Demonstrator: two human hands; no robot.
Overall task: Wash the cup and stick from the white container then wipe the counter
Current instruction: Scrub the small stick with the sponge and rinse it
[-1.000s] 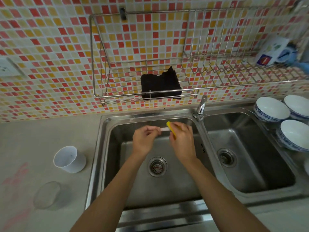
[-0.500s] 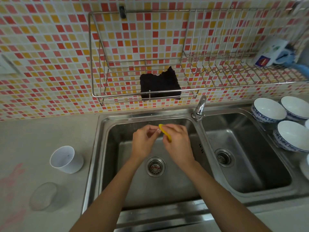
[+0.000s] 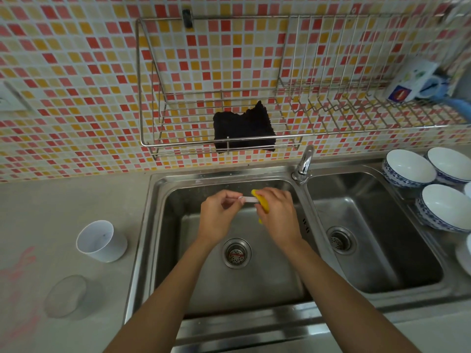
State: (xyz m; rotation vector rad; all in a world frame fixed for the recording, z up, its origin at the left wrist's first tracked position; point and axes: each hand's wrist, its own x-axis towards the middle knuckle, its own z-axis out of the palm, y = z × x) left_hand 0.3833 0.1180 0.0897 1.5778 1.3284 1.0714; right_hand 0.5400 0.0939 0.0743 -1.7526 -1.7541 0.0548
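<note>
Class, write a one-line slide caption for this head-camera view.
Over the left sink basin, left hand holds a stick while right hand scrubs it with a yellow sponge.

Home kitchen: double steel sink (image 3: 300, 305), tiled wall (image 3: 76, 72), bowls (image 3: 407, 171).

Both sink basins (image 3: 254, 289) lie bare, open from above. The tap (image 3: 305, 159) stands between them at the back. On the left worktop (image 3: 51, 205), a cup (image 3: 102, 240) and lid (image 3: 65, 295) stand well apart. Bowls (image 3: 407, 171) crowd the right edge.

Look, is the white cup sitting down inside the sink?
No, the white cup stands on the grey counter left of the sink, apart from both hands.
</note>
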